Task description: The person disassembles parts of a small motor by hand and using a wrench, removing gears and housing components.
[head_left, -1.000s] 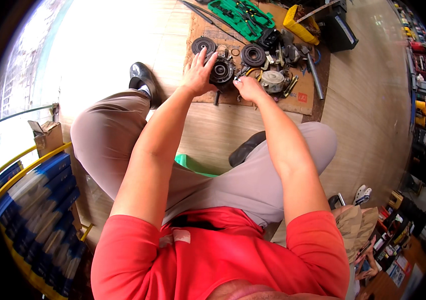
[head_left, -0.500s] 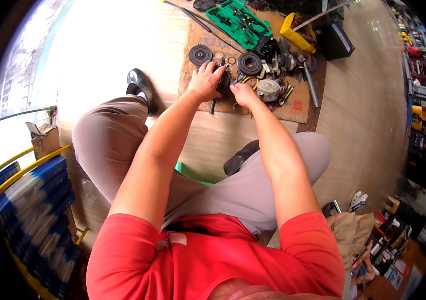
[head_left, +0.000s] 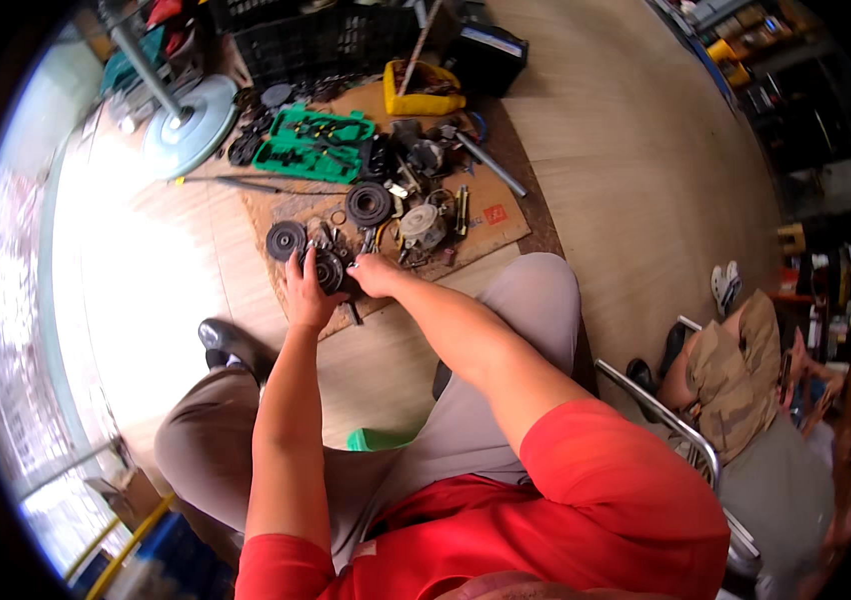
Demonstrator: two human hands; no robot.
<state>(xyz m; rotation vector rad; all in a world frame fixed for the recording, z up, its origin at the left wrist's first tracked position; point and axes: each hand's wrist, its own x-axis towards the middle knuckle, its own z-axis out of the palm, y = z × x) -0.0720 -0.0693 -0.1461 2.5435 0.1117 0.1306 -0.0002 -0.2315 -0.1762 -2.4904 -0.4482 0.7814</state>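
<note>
My left hand (head_left: 310,293) has its fingers curled over a dark grooved pulley (head_left: 329,271) that lies on a flattened cardboard sheet (head_left: 494,238). Against the pulley's right side, my right hand (head_left: 378,275) is closed, its thumb and fingers pinched together; what they hold is too small to make out. Another black pulley (head_left: 286,240) lies flat just beyond my left fingertips. A larger black pulley ring (head_left: 369,204) sits farther off. To the right rests a silvery round metal housing (head_left: 422,226), with small greasy parts scattered around it.
Beyond the parts lie an open green tool case (head_left: 311,145), a cut yellow container (head_left: 424,103), a metal tube (head_left: 494,165) and a black box (head_left: 486,60). A stand's round base (head_left: 191,125) is at far left. Another person (head_left: 746,350) sits at right beside a metal-framed chair (head_left: 661,410).
The view has swung, so the cardboard and parts appear lower and farther left, and more of the far floor shows. Both hands stay at the same pulley.
</note>
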